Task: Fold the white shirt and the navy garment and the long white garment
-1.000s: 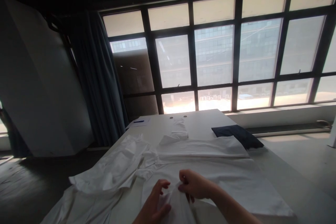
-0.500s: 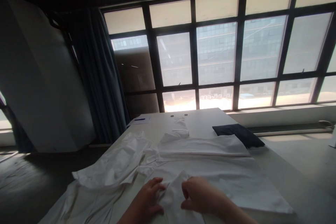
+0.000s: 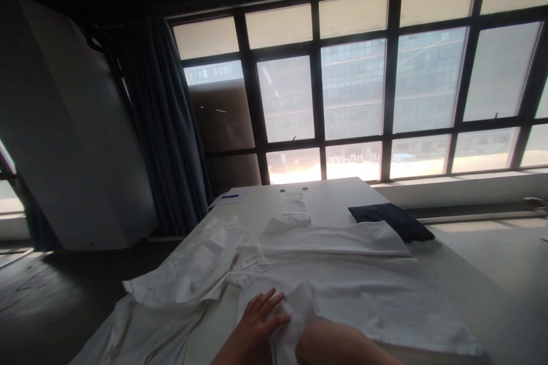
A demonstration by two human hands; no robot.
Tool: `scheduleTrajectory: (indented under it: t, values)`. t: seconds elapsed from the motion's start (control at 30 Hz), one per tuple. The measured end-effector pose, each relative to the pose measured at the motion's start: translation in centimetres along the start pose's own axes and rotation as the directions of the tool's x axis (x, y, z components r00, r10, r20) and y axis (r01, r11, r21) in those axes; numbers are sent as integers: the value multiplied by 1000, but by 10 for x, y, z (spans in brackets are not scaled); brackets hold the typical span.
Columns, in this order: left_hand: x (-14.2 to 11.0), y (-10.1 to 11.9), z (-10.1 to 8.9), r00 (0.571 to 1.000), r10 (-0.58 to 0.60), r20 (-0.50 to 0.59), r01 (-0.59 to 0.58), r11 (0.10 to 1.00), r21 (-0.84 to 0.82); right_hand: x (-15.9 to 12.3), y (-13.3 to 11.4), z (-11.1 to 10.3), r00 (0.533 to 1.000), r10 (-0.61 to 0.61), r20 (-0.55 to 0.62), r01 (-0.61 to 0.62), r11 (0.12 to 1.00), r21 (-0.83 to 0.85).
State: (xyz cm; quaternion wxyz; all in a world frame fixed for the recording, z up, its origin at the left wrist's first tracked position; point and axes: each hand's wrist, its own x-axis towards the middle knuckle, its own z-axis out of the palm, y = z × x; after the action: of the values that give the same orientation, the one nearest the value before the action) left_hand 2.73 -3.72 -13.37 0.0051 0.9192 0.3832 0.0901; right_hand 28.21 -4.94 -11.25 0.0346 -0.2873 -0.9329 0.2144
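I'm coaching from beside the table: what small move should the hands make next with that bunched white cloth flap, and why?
Probably smooth the bunched white cloth flap down onto the flat white garment beneath it. The left hand rests spread against the flap, the right hand sits at its other side, and the flap stands crumpled while the cloth around it lies flatter.

Left hand (image 3: 257,331) splayed, right hand (image 3: 329,351) low just beside it
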Motion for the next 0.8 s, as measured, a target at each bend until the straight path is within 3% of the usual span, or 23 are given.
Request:
scheduleTrajectory:
  t: [0.1, 0.2, 0.27, 0.33, 0.43, 0.53, 0.67, 0.8]
  values:
    - [9, 11, 1, 993, 88, -76, -90, 996, -17, -11, -7, -30, 999, 33, -16, -34, 999, -3]
    - [12, 25, -4, 968, 103, -228, -138, 979, -147, -17, -21, -51, 955, 94, -281, -66, 992, 108]
    - [10, 33, -10, 951, -12, -310, -89, 947, -309, -18, -31, -56, 902, 152, -403, -83, 980, 183]
    - [5, 36, -15, 922, -203, -331, 21, 877, -480, -16, -38, -56, 881, 156, -447, -54, 971, 232]
    - [-2, 34, -21, 834, -451, -318, 154, 743, -652, -10, -38, -46, 915, 67, -398, 36, 969, 244]
    - [-3, 30, -26, 780, -536, -321, 154, 663, -732, 1, -29, -29, 949, -38, -314, 75, 991, 107]
    - [-8, 25, -33, 832, -487, -264, 165, 672, -722, 10, -23, -12, 943, -105, -315, 106, 994, -12]
    - [-21, 4, -35, 890, -401, -219, 221, 798, -561, 10, -32, -14, 956, -102, -275, 129, 988, 81]
